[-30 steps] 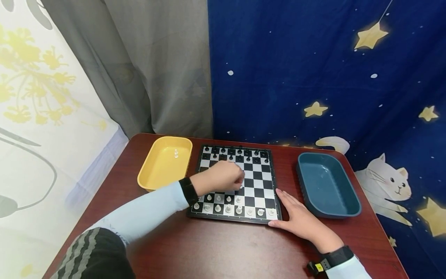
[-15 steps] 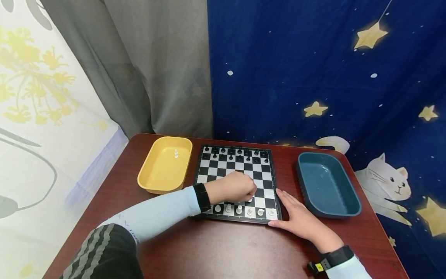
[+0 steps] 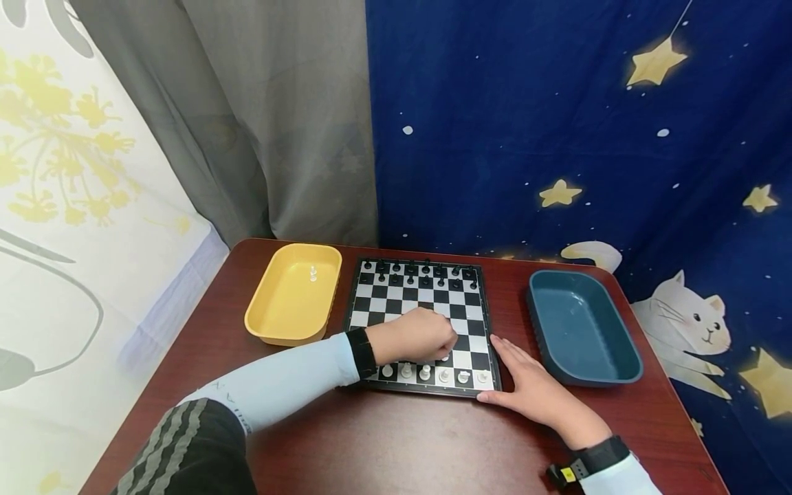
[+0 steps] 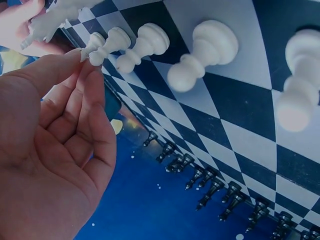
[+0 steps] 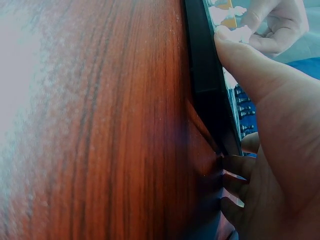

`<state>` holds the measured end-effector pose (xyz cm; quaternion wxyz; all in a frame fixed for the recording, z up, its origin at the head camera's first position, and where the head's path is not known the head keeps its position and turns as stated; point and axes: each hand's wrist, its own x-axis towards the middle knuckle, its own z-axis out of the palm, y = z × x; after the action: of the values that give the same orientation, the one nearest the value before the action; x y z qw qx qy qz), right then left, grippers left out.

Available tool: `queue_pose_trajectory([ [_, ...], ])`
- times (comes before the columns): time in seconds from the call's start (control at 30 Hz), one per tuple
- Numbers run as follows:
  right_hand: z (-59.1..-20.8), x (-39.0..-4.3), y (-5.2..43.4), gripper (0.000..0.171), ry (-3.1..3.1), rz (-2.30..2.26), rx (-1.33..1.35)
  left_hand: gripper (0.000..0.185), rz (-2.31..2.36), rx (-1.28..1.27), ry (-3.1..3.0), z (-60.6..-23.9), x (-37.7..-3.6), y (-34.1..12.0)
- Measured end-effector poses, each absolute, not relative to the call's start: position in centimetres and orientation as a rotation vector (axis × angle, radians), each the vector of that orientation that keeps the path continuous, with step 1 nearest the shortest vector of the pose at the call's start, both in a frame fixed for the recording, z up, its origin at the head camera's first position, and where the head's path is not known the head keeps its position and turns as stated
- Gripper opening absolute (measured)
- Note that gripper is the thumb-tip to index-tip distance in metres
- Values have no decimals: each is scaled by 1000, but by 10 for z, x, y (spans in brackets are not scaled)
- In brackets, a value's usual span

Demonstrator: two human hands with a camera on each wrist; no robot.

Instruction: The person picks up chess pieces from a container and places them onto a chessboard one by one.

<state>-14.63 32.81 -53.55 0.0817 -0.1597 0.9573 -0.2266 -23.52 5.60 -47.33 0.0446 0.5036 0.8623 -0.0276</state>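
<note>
My left hand (image 3: pixel 416 335) is over the near half of the black-and-white chessboard (image 3: pixel 458 311). In the left wrist view its thumb and fingertips pinch a white pawn (image 4: pixel 94 42) at the end of a row of white pawns (image 4: pixel 204 56). A taller white piece (image 4: pixel 52 20) stands close above the thumb. Straight fingers of my right hand (image 3: pixel 531 388) lie along the board's right edge, and its thumb rests at the near right corner. White back-row pieces (image 3: pixel 443 375) line the near edge; some are hidden by the left forearm. Black pieces (image 3: pixel 425 280) fill the far rows.
Left of the board sits a yellow tray (image 3: pixel 287 323) with small white pieces (image 3: pixel 313 273) in it. A dark teal tray (image 3: pixel 581 330) stands at the right, close to my right hand. The reddish wooden table (image 3: pixel 383 440) backs onto curtains (image 3: pixel 464 137).
My left hand has moved right and nearer across the board, from its middle to the near white pawns, then stayed almost still. The right hand has kept its place.
</note>
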Motion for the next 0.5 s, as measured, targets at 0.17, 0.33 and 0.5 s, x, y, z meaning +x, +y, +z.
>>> queue_pose_trajectory([
  [0.17,-535,-146,329,123,2868,-682,-491,18,-80,1545,2646,-476,-235,56],
  [0.33,-536,-146,330,121,2878,-685,-510,20,-60,1530,2653,-477,-235,55],
  [0.5,-538,-146,330,122,2879,-683,-513,15,-41,1512,2643,-477,-234,55],
])
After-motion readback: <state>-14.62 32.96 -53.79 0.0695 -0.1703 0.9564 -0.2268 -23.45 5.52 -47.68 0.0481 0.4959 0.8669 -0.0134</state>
